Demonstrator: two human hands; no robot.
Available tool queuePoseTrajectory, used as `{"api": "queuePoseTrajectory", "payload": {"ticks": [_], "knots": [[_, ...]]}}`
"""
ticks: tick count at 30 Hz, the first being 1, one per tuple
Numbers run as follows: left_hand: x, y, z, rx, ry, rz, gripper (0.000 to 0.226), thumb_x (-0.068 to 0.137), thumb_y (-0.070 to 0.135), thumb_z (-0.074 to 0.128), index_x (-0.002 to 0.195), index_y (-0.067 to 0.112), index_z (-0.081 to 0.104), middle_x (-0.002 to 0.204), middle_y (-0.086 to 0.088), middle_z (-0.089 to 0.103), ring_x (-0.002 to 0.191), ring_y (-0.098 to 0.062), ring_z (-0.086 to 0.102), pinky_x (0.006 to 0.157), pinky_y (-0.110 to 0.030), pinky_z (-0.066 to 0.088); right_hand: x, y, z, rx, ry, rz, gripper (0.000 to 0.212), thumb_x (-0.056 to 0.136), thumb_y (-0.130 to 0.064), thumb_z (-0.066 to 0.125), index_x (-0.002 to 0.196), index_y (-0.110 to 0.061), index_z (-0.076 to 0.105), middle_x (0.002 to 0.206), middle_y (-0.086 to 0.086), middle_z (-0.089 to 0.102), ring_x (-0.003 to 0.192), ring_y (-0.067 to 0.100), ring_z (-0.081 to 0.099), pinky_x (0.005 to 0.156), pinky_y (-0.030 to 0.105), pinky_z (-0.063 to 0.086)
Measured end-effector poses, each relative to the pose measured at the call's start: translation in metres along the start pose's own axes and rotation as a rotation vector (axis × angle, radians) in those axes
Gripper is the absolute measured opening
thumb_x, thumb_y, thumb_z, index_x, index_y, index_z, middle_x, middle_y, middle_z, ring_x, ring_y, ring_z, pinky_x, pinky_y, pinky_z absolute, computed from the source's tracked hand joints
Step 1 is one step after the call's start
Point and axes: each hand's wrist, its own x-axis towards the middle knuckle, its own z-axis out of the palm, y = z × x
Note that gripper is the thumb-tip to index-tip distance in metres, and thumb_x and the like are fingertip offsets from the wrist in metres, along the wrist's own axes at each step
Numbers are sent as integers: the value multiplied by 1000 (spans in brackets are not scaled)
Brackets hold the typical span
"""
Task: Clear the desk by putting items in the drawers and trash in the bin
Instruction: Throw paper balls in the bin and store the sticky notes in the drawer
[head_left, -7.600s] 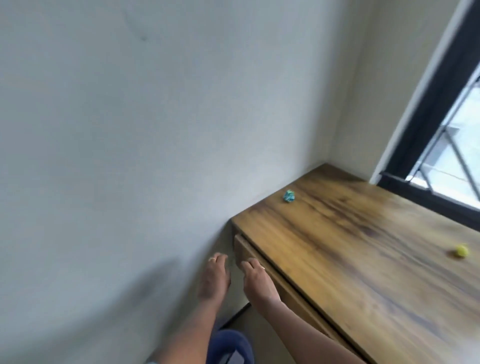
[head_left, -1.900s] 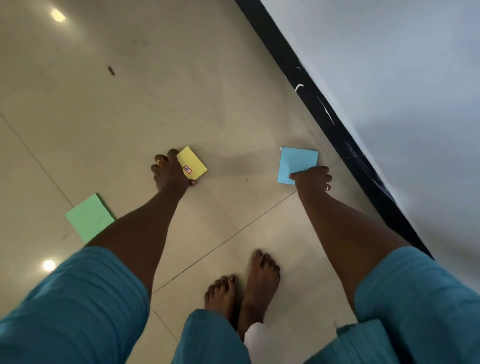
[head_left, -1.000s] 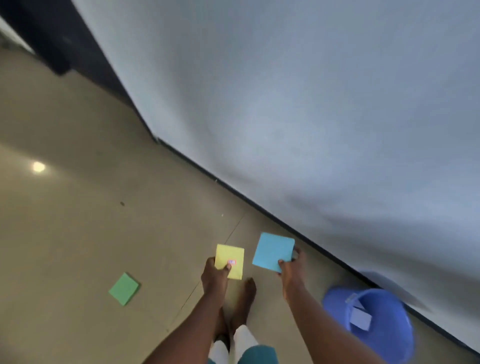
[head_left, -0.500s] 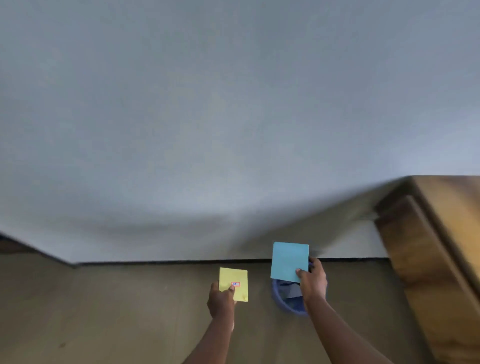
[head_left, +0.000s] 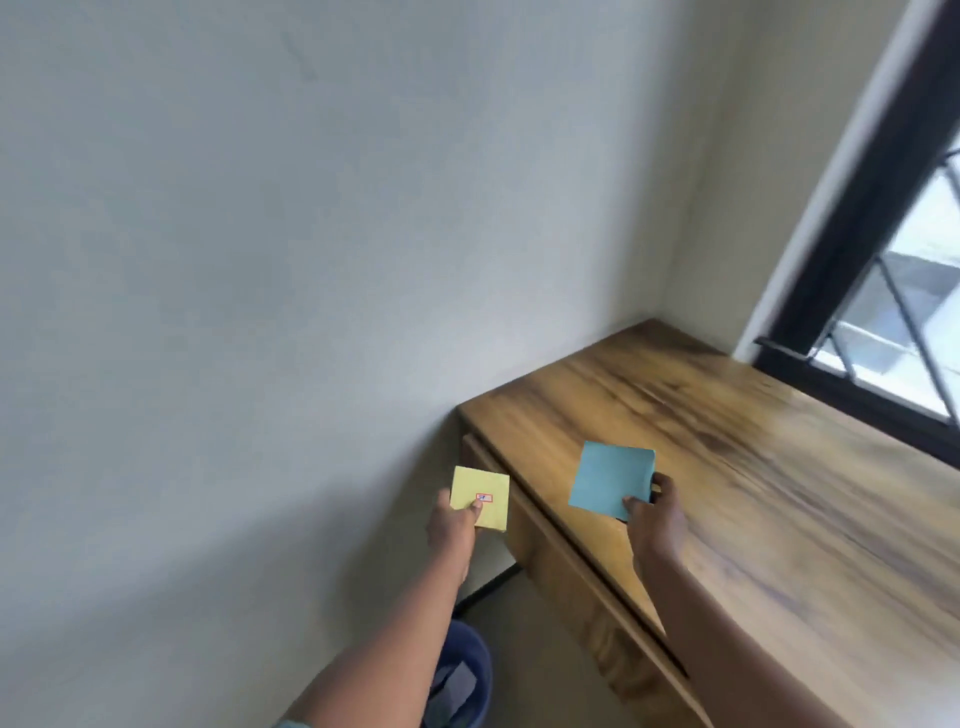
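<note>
My left hand (head_left: 453, 526) grips a yellow sticky-note pad (head_left: 480, 498) with a small red label, held in the air just left of the desk's corner. My right hand (head_left: 655, 519) grips a blue sticky-note pad (head_left: 610, 478) above the near left part of the wooden desk (head_left: 753, 457). A shut drawer front (head_left: 566, 582) runs along the desk's near side, below the two pads. The blue bin (head_left: 470, 675) stands on the floor under my left forearm, with paper inside.
A grey wall fills the left and the top of the view and meets the desk's left end. A black-framed window with a grille (head_left: 893, 291) runs along the desk's far side. The bin stands between the wall and the desk.
I picked both pads off the floor and stood up. The view has swung from the bin to the desk, and both hands have carried the pads to its near left corner.
</note>
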Motion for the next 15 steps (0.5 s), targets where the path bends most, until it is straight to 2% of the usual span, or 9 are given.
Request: {"api": "queuePoseTrajectory", "payload": {"ticks": [4, 6, 8, 11, 13, 14, 15], "knots": [[9, 29, 62, -21, -149, 45, 27, 86, 2, 62, 112, 4, 57, 112, -15, 65, 87, -25, 61, 62, -28, 54, 34, 1, -34, 26, 103, 96, 42, 83, 8, 51, 124, -5, 50, 109, 16, 59, 96, 35, 58, 85, 47, 52], [13, 39, 89, 26, -194, 69, 32, 86, 1, 63, 117, 1, 56, 115, -16, 64, 87, -24, 61, 60, -27, 53, 49, 4, -46, 6, 144, 114, 43, 83, 9, 47, 123, -4, 50, 112, 21, 59, 90, 33, 57, 82, 46, 53], [17, 47, 112, 62, -243, 67, 38, 85, -1, 64, 121, 1, 54, 115, -15, 63, 89, -25, 62, 61, -28, 54, 61, 4, -54, -49, 158, 125, 44, 83, 9, 42, 124, -4, 48, 113, 23, 58, 87, 31, 55, 73, 39, 50], [29, 54, 142, 171, -247, 70, 45, 81, 3, 69, 124, 3, 54, 119, -15, 63, 99, -31, 65, 76, -37, 58, 80, 5, -58, -146, 140, 166, 41, 85, 7, 38, 125, -1, 45, 114, 24, 56, 88, 31, 53, 70, 33, 42], [35, 59, 153, 335, -234, 125, 46, 82, 9, 70, 124, 4, 54, 122, -14, 62, 107, -29, 63, 87, -30, 53, 90, 3, -57, -213, 121, 191, 36, 87, 4, 37, 122, 0, 42, 109, 22, 55, 89, 32, 54, 70, 36, 44], [35, 63, 157, 436, -226, 164, 46, 84, 11, 68, 127, 5, 53, 124, -12, 60, 112, -27, 60, 87, -25, 49, 93, 1, -56, -251, 117, 199, 34, 88, 3, 37, 121, 0, 42, 107, 21, 54, 89, 31, 54, 71, 38, 45], [35, 66, 160, 529, -215, 207, 46, 86, 13, 66, 129, 5, 51, 127, -12, 58, 117, -26, 56, 89, -26, 47, 96, 0, -54, -294, 123, 210, 32, 88, 2, 37, 120, -1, 41, 107, 20, 54, 91, 32, 54, 73, 39, 46]]}}
